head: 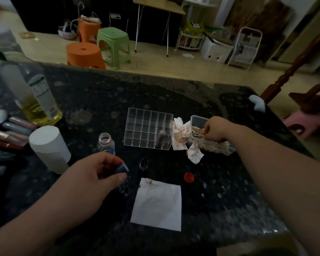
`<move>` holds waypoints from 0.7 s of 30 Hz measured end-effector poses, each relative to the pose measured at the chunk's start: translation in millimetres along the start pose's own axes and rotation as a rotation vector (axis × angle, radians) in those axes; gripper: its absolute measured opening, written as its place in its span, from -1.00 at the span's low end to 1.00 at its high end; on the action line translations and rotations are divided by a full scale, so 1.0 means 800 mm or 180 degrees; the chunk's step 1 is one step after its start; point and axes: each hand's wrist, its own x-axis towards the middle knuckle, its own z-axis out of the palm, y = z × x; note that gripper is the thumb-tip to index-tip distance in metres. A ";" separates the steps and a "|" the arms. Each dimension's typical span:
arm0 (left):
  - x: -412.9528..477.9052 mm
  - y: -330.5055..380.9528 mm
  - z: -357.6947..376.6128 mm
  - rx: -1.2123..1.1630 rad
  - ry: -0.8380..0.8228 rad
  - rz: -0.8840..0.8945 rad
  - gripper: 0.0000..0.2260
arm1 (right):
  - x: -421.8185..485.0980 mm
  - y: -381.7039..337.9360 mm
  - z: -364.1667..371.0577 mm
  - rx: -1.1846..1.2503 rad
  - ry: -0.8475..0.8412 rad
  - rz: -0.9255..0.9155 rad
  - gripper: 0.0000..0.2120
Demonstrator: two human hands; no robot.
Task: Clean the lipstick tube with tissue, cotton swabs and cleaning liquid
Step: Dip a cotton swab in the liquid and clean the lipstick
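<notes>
My left hand [98,174] grips a dark blue lipstick tube [122,168] near the table's front, just left of a small dark cap [143,163]. My right hand [215,129] reaches into a clear box of cotton swabs [198,132], its fingers curled among the sticks. A flat white tissue [157,202] with red smears at its top edge lies in front of me. A small clear bottle [106,143] stands uncapped behind my left hand, and its red cap [189,177] lies to the tissue's right.
A clear compartment organiser [148,127] holds one lipstick [160,138]. Crumpled red-stained tissues [181,137] lie beside the swab box. At left stand a white tissue roll [49,148], a bottle of yellow liquid [39,100] and several lipsticks [13,130]. Stools stand beyond the table.
</notes>
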 end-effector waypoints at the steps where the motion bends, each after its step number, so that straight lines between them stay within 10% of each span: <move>1: -0.002 0.001 -0.001 0.0043 0.0008 0.0032 -0.85 | -0.002 0.001 -0.002 0.0033 0.0042 0.0022 -0.96; 10: -0.010 0.015 -0.001 -0.0199 0.0143 0.0057 -0.87 | -0.067 0.007 -0.023 0.1832 0.0618 0.0304 -0.90; 21: -0.056 0.034 0.022 -0.1847 -0.0902 -0.0088 -0.83 | -0.274 -0.078 -0.007 0.5877 -0.0930 -0.0259 -0.95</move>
